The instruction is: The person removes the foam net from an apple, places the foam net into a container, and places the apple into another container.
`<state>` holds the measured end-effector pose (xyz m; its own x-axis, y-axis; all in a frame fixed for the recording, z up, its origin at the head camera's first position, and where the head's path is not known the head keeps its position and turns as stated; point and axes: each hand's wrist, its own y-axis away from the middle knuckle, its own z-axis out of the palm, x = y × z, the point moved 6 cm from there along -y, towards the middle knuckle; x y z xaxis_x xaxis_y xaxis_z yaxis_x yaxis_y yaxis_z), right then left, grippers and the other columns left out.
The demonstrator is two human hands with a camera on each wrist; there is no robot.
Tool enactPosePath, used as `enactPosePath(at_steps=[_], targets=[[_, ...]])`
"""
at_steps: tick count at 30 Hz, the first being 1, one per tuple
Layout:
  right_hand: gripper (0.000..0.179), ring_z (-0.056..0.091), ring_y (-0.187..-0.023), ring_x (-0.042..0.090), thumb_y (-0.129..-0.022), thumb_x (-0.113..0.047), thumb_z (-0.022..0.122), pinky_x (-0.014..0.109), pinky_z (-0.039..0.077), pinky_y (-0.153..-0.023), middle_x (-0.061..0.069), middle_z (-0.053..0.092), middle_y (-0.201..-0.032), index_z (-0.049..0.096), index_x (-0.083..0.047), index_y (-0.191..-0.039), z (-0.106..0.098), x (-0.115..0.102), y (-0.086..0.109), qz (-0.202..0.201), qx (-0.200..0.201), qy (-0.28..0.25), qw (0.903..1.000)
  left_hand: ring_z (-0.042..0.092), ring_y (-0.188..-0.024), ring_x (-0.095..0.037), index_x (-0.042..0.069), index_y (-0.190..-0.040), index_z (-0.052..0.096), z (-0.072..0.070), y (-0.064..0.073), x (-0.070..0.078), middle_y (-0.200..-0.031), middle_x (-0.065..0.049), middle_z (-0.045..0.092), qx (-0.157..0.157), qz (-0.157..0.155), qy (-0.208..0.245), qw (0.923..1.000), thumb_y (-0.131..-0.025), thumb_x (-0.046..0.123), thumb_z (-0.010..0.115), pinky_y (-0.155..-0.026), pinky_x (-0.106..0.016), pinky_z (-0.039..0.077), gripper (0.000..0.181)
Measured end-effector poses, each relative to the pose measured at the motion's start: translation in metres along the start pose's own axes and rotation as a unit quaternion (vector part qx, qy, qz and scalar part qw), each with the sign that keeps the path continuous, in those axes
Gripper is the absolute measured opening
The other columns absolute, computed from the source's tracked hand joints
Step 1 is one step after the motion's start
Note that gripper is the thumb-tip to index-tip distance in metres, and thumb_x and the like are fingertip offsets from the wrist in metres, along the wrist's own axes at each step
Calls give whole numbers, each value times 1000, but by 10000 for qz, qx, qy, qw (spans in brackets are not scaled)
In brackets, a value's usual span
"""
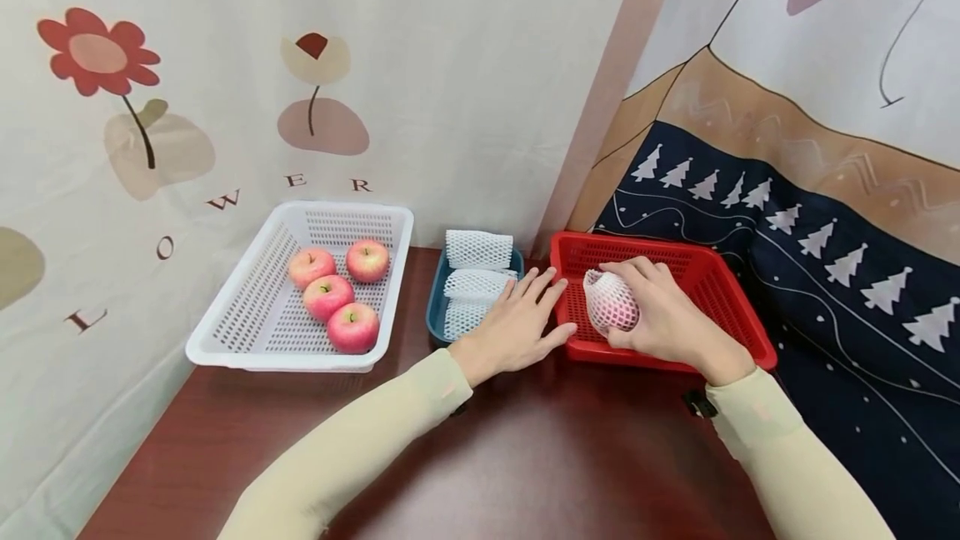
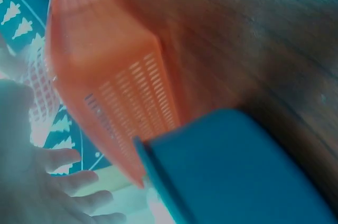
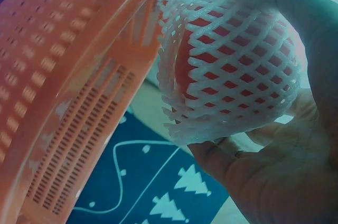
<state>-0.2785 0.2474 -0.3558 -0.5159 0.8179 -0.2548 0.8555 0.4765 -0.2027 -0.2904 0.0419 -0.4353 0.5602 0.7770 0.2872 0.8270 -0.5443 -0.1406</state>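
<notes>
My right hand (image 1: 663, 311) grips an apple in a white foam net (image 1: 611, 303), held over the left part of the red basket (image 1: 742, 319). The right wrist view shows the netted apple (image 3: 237, 65) close up, red skin showing through the mesh, with fingers and thumb around it. My left hand (image 1: 517, 327) is spread with fingers extended, between the blue container (image 1: 435, 311) and the red basket. It holds nothing. White foam nets (image 1: 478, 250) lie in the blue container, partly covered by that hand. In the left wrist view the left fingers (image 2: 79, 182) are apart.
A white basket (image 1: 247, 361) with several bare apples (image 1: 352, 327) stands at the left on the dark red table (image 1: 562, 457). Behind are a pale curtain (image 1: 465, 65) and, at right, a dark blue cloth with white trees (image 1: 847, 340).
</notes>
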Motion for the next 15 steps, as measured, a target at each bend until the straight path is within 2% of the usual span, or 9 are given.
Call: enactPosePath(at_steps=[4, 7, 11, 13, 15], targets=[[100, 59, -131, 35, -77, -23, 100, 60, 63, -103, 17, 66, -152, 56, -9, -165, 4, -11, 1, -77, 17, -44, 10000, 38, -177, -38, 17, -181, 42, -13, 9, -4, -191, -10, 37, 450, 273, 231, 9983, -117, 59, 58, -146, -64, 29, 78], [101, 59, -131, 34, -76, -22, 100, 58, 63, -101, 16, 66, -153, 56, -9, -166, 8, -18, 0, -153, 39, -79, 9998, 49, -170, -34, 15, -175, 51, -25, 16, -5, -183, -10, 49, 931, 568, 457, 9930, -117, 49, 65, -144, -61, 36, 69], [101, 58, -130, 31, -77, -22, 100, 53, 61, -100, 15, 67, -154, 55, -9, -166, 12, -26, -1, -273, 52, -168, 9995, 64, -153, -26, 14, -163, 65, -41, 27, -6, -166, -8, 65, 1648, 1022, 906, 9768, -115, 33, 73, -134, -46, 53, 52], [101, 58, -129, 30, -77, -22, 100, 52, 58, -101, 14, 67, -154, 54, -9, -166, 14, -31, -2, -356, 87, -238, 9990, 68, -145, -23, 14, -157, 70, -48, 33, -5, -158, -6, 70, 1942, 1243, 1089, 9669, -115, 26, 74, -128, -37, 58, 44], [101, 58, -129, 28, -78, -23, 100, 51, 57, -101, 13, 67, -154, 53, -9, -166, 15, -36, -2, -428, 131, -304, 9985, 70, -140, -21, 13, -151, 74, -55, 39, -4, -152, -5, 73, 2203, 1485, 1205, 9565, -114, 22, 75, -124, -33, 59, 38]])
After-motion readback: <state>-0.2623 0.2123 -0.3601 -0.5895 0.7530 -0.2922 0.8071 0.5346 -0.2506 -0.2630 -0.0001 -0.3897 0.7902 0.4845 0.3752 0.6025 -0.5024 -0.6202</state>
